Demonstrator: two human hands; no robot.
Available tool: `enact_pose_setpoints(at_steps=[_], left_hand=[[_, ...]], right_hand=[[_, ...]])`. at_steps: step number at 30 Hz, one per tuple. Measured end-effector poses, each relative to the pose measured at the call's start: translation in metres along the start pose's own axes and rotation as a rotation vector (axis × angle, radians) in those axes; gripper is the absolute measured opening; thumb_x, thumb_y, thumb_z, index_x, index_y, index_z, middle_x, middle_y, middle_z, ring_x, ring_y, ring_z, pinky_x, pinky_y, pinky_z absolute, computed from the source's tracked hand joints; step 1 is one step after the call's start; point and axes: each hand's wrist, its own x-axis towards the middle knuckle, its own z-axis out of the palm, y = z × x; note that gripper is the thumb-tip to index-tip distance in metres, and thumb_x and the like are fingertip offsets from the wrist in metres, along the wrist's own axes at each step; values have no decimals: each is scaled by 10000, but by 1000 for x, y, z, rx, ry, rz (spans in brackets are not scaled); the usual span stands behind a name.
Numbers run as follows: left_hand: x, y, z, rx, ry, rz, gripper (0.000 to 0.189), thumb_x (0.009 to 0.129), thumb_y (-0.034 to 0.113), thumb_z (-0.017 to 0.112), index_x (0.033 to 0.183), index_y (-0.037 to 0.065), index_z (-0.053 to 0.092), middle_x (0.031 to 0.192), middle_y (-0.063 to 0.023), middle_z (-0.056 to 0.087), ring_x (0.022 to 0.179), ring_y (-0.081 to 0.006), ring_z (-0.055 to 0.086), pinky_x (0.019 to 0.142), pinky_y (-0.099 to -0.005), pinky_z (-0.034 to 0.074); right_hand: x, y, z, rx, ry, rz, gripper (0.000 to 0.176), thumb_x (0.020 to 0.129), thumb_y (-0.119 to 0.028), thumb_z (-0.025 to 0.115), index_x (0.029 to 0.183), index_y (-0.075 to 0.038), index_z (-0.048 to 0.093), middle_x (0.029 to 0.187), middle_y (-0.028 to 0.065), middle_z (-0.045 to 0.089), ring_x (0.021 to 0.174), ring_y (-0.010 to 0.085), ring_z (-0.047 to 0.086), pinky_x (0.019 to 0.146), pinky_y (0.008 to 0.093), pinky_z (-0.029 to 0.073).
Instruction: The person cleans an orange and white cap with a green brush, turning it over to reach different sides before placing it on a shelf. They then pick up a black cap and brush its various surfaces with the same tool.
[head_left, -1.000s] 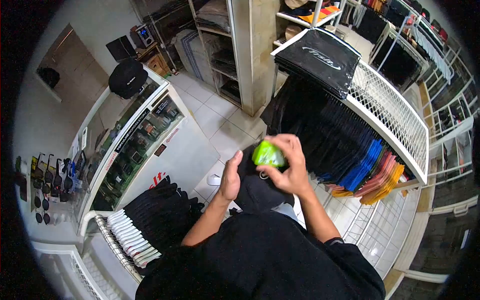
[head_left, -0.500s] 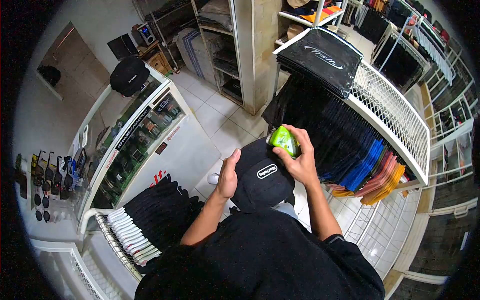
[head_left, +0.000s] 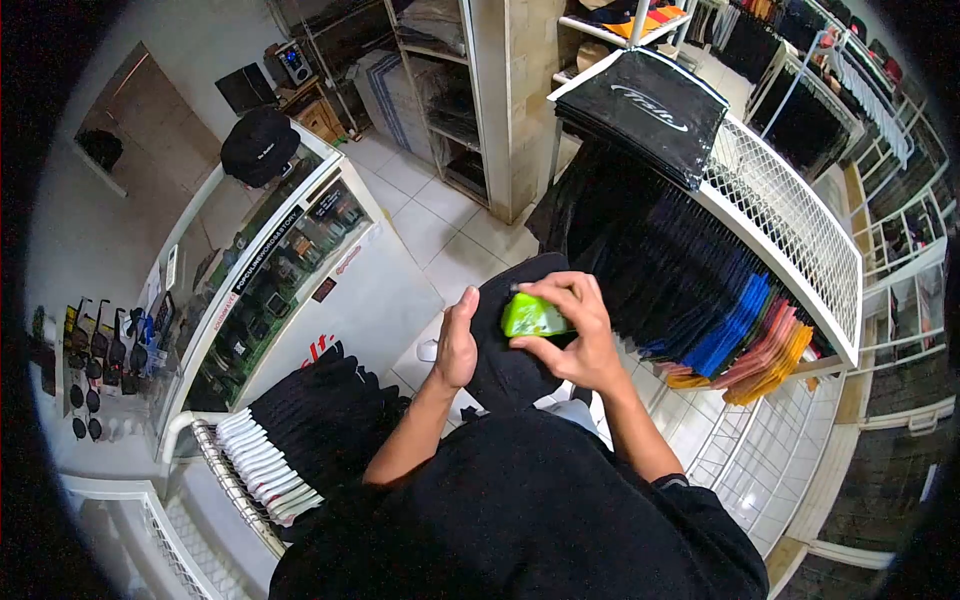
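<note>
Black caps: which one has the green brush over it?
The cap between the left hand and the right hand, which grips the green brush; the other cap sits on the glass case, away from both hands.

Brush (head_left: 530, 316): bright green, whitish patches
Near cap (head_left: 492, 352): black
Far cap (head_left: 261, 142): black, small white lettering
Shirt (head_left: 520, 510): black
Bags (head_left: 640, 115): glossy black, white logo on top
Right clothes (head_left: 640, 245): mostly black, then blue, pink and yellow towards the near end
Left clothes (head_left: 315, 415): black, white at the left
Counter (head_left: 365, 290): white, red lettering
Sack (head_left: 393, 103): pale grey, blue stripes
Floor (head_left: 462, 262): whitish tiles, darker joints
</note>
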Motion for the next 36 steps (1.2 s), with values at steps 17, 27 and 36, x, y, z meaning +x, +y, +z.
enact_pose_setpoints(at_steps=[17, 27, 36], left_hand=[[-4, 11, 4, -419, -48, -118, 586, 1119, 380, 322, 1425, -78, 523, 1442, -173, 589, 1343, -251, 554, 1196, -386, 366], [-6, 27, 3, -572, -32, -194, 550, 1105, 382, 361, 1344, -52, 600, 1359, -159, 647, 1267, -258, 614, 1144, -378, 426], [-5, 11, -12, -463, 161, -97, 532, 1102, 386, 363, 1350, -18, 604, 1350, -133, 652, 1252, -241, 621, 1141, -397, 430]], right_hand=[[3, 51, -16, 86, 169, 132, 638, 749, -210, 904, 1312, -55, 645, 1225, 143, 640, 1133, 300, 617, 1012, 402, 472], [10, 48, -5, 129, 167, 176, 625, 772, -214, 884, 1327, -55, 643, 1181, 174, 645, 1086, 316, 632, 967, 382, 495], [18, 39, 9, 167, 135, 166, 657, 720, -243, 916, 1294, -54, 659, 1212, 166, 643, 1129, 324, 625, 1006, 408, 481]])
